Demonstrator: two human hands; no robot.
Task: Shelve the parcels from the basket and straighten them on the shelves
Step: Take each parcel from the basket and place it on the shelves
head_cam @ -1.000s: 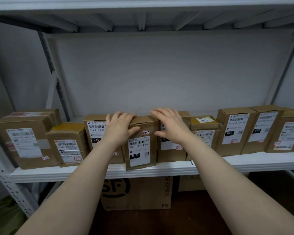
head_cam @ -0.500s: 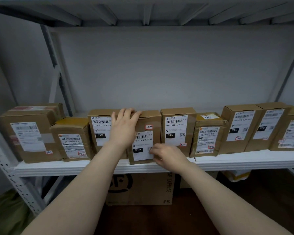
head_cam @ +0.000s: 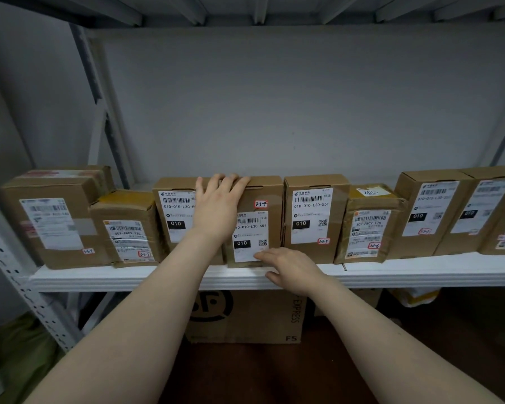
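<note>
A row of brown cardboard parcels with white labels stands on the white shelf (head_cam: 420,274). My left hand (head_cam: 216,211) lies flat with straight fingers on the top front of the middle parcel (head_cam: 260,208), which leans slightly out of line. My right hand (head_cam: 292,268) touches that parcel's lower front edge with its fingertips, at the shelf lip. To the left stands another labelled parcel (head_cam: 172,211), to the right a similar one (head_cam: 312,214). No basket is in view.
A large box (head_cam: 50,217) and a small taped one (head_cam: 129,228) stand at the left end. More parcels (head_cam: 429,211) fill the right. A big printed carton (head_cam: 251,316) sits under the shelf. A metal upright (head_cam: 18,284) stands at left.
My right hand dropped from the top of the parcels to the middle parcel's lower front edge. My left hand stayed on its top. The view moved closer.
</note>
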